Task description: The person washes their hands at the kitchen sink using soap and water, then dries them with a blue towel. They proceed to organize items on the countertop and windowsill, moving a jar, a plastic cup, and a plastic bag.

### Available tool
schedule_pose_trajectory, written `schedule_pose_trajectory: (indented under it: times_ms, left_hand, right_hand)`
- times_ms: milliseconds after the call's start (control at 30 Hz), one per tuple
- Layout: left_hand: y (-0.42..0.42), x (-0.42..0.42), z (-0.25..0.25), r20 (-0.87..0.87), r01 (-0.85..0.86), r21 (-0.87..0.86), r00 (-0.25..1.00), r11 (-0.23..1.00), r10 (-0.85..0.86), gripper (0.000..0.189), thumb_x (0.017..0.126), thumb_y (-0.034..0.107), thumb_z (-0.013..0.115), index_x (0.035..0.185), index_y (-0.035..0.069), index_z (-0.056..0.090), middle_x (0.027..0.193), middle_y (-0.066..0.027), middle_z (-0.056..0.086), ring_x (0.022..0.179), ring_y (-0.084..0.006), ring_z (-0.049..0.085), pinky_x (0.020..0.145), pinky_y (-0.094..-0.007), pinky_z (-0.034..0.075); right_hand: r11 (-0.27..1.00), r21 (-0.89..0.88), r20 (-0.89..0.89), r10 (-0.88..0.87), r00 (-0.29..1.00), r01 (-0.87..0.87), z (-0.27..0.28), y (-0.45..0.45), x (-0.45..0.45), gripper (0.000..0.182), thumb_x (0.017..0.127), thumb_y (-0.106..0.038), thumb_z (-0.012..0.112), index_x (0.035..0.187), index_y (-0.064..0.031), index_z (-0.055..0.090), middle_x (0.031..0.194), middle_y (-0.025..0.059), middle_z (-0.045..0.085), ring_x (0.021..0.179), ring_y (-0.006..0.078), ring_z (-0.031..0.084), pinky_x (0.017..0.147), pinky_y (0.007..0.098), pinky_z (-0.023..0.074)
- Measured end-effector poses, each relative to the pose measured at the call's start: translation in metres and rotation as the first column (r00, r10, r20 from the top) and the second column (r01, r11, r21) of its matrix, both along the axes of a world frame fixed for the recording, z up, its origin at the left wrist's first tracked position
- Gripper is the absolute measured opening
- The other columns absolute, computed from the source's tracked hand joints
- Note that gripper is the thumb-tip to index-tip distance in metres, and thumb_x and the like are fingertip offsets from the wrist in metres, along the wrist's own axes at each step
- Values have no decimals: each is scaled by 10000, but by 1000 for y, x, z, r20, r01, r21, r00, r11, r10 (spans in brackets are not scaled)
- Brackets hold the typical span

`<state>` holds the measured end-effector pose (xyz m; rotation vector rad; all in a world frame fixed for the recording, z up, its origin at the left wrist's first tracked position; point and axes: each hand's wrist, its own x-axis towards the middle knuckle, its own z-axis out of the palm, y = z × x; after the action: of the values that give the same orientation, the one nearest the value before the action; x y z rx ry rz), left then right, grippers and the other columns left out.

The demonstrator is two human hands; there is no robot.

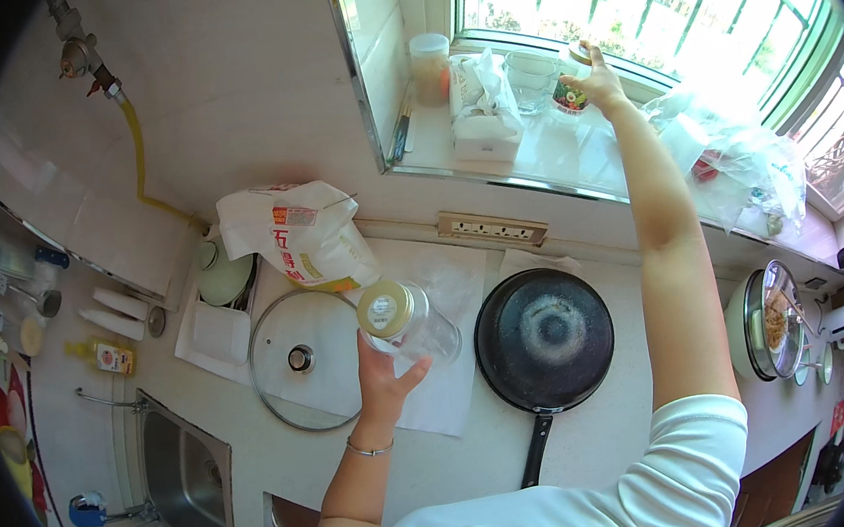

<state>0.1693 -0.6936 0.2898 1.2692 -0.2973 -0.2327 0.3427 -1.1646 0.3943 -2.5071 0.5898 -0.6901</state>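
Observation:
My left hand (391, 379) holds a clear jar (432, 330) with a gold lid, tilted above the counter between a glass pan lid (287, 362) and an upturned black frying pan (545, 335). Up on the windowsill, my right hand (594, 81) has its thumb and fingers around a second clear jar (570, 96), which has a gold lid and a colourful label. A drinking glass (528, 77) stands just left of that jar. White paper (449, 404) lies on the counter under the pan lid's edge and below the jar in my left hand.
A tissue pack (486, 137) and a frosted container (431, 67) stand on the sill, with plastic bags (737, 161) at its right. A white printed bag (299, 236) leans by the wall, near a socket strip (493, 228). A sink (185, 480) is lower left; bowls (752, 332) sit far right.

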Motion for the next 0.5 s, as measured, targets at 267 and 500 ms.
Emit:
schedule_pose_trajectory:
  times_ms: [267, 500]
  left_hand:
    - [8, 1, 3, 57, 1, 28, 998, 1000, -3, 773, 619, 22, 739, 1249, 61, 293, 1205, -65, 396, 1160, -182, 375, 998, -359, 301]
    - [6, 14, -9, 32, -54, -8, 998, 999, 54, 773, 624, 16, 735, 1254, 59, 291, 1224, -63, 389, 1162, -184, 374, 1005, -348, 289]
  right_hand:
    - [972, -15, 122, -232, 965, 236, 11, -11, -18, 974, 549, -455, 779, 1176, 82, 262, 1101, 279, 497, 1033, 341, 520, 879, 348, 431]
    - [912, 210, 565, 181, 805, -353, 101, 80, -31, 1017, 605, -456, 764, 1273, 94, 230, 1188, 228, 409, 1074, 276, 490, 882, 304, 430]
